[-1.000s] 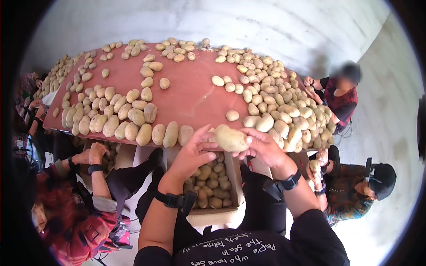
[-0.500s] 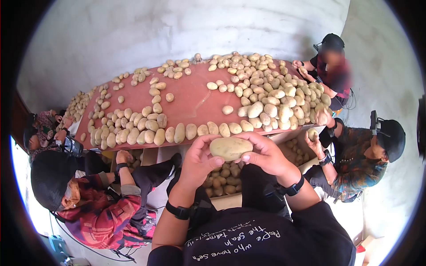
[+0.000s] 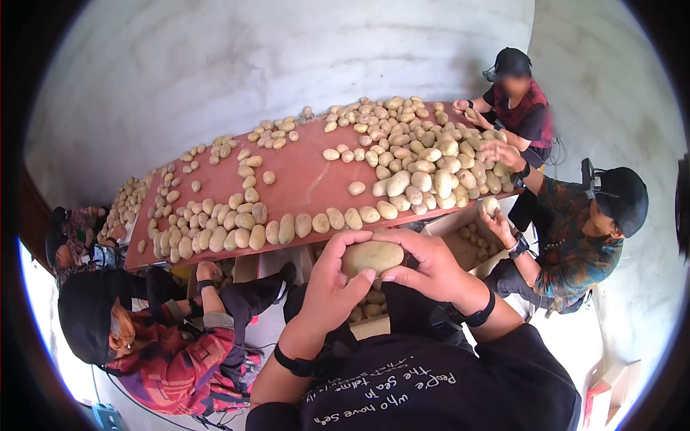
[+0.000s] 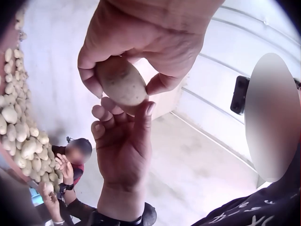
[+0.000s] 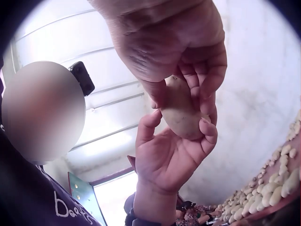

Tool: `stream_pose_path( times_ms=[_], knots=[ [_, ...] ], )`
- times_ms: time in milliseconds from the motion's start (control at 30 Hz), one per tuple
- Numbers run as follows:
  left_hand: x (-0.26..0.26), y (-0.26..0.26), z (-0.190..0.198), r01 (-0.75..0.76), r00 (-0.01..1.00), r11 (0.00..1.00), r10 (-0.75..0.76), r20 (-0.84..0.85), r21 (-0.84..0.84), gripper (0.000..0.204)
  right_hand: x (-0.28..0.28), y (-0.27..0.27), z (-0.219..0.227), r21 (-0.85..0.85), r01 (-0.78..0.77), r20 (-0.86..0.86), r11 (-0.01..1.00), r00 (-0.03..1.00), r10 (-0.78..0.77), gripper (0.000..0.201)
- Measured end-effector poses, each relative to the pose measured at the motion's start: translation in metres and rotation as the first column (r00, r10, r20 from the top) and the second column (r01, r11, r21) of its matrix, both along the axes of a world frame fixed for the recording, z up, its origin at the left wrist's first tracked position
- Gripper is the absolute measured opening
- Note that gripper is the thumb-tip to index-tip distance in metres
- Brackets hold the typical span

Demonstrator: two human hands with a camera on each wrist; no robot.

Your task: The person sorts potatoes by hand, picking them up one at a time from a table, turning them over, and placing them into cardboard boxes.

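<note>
A smooth, pale yellow-brown potato [image 3: 374,257] is held lengthwise between my two hands, in front of the near table edge. My left hand [image 3: 336,281] grips its left end with curled fingers and the thumb on the near side. On the other end, my right hand [image 3: 440,276] has its fingers bent over the top and its thumb against the near face. The left wrist view shows the potato [image 4: 123,84] with small dark specks on its skin. In the right wrist view, the fingers of both hands meet around the potato [image 5: 181,113].
A long red table [image 3: 302,169] carries a big potato heap [image 3: 431,154] at right, groups at left and a row along the front edge. Below, a box of potatoes [image 3: 370,305] is partly hidden by my arms. People sit at left [image 3: 165,330] and right [image 3: 575,237].
A second ago the right hand alone held the potato, the left hand open beside it. Now both hands grip it, and it has come nearer my body. The head view has tilted up.
</note>
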State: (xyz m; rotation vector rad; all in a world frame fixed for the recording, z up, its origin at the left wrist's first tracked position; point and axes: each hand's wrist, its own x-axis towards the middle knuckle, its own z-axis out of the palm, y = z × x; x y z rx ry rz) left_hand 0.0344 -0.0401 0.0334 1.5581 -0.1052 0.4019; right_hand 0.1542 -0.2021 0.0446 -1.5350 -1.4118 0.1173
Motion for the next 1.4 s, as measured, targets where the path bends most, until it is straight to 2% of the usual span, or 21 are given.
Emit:
stream_pose_path(
  times_ms=[100, 133, 233, 300, 367, 433, 533, 633, 833, 933, 1000, 1100, 1200, 1233, 1400],
  knots=[
    [-0.001, -0.007, 0.003, -0.008, 1.000, 1.000, 0.008, 0.028, 0.027, 0.058, -0.002, -0.004, 0.005, 0.016, 0.014, 0.067, 1.000, 0.998, -0.015, 0.049],
    [-0.002, -0.007, 0.004, -0.012, 0.999, 1.000, 0.011, 0.047, 0.027, 0.062, -0.002, -0.004, 0.004, 0.008, -0.014, -0.002, 1.000, 1.000, 0.014, 0.050],
    [-0.003, -0.005, 0.009, -0.066, 0.989, 0.961, 0.027, 0.147, 0.269, 0.073, 0.000, -0.004, -0.003, 0.029, -0.106, -0.231, 0.994, 0.967, 0.110, 0.052],
    [-0.004, -0.004, 0.011, -0.062, 0.988, 0.960, 0.020, 0.154, 0.274, 0.075, -0.001, -0.003, -0.010, 0.097, -0.157, -0.406, 0.983, 0.895, 0.183, 0.054],
    [-0.005, -0.003, 0.011, -0.077, 0.987, 0.956, 0.033, 0.158, 0.282, 0.076, 0.000, -0.005, -0.009, 0.103, -0.169, -0.404, 0.980, 0.893, 0.196, 0.055],
    [-0.005, -0.003, 0.008, -0.112, 0.985, 0.950, 0.066, 0.161, 0.292, 0.075, 0.000, -0.005, -0.007, 0.105, -0.166, -0.370, 0.980, 0.909, 0.194, 0.055],
    [-0.004, -0.007, 0.009, -0.053, 0.997, 0.999, 0.053, 0.060, 0.006, 0.075, 0.001, -0.005, -0.006, 0.109, -0.142, -0.285, 0.984, 0.944, 0.168, 0.055],
    [-0.004, -0.004, 0.009, -0.035, 0.994, 0.996, 0.043, 0.105, -0.080, 0.070, 0.004, -0.004, -0.007, 0.133, -0.137, -0.271, 0.982, 0.948, 0.168, 0.054],
    [-0.004, -0.001, 0.014, -0.179, 0.975, 0.980, 0.164, 0.151, 0.090, 0.056, -0.002, -0.003, -0.003, 0.160, -0.107, -0.342, 0.981, 0.927, 0.157, 0.054],
    [-0.001, 0.001, 0.006, -0.226, 0.951, 0.951, 0.167, 0.262, 0.213, 0.057, -0.003, -0.004, -0.003, 0.154, -0.075, -0.347, 0.985, 0.929, 0.125, 0.052],
    [0.002, 0.000, 0.003, -0.206, 0.943, 0.962, 0.147, 0.298, 0.178, 0.057, -0.004, -0.002, -0.005, 0.179, -0.044, -0.335, 0.983, 0.937, 0.103, 0.049],
    [0.002, -0.005, 0.012, -0.151, 0.958, 0.985, 0.126, 0.256, 0.081, 0.056, 0.003, -0.007, -0.001, 0.163, 0.042, -0.133, 0.986, 0.991, -0.020, 0.046],
    [0.001, -0.003, 0.012, -0.100, 0.975, 0.994, 0.108, 0.192, -0.051, 0.054, 0.006, -0.006, 0.004, 0.247, 0.092, 0.051, 0.965, 0.993, -0.107, 0.046],
    [0.002, -0.002, 0.011, -0.084, 0.979, 0.992, 0.100, 0.176, -0.097, 0.054, 0.007, -0.006, 0.004, 0.236, 0.093, 0.063, 0.967, 0.992, -0.110, 0.046],
    [0.003, -0.002, 0.011, -0.114, 0.979, 0.993, 0.117, 0.169, -0.031, 0.051, 0.010, -0.006, -0.001, 0.233, 0.100, 0.072, 0.967, 0.990, -0.119, 0.048]
  ],
)
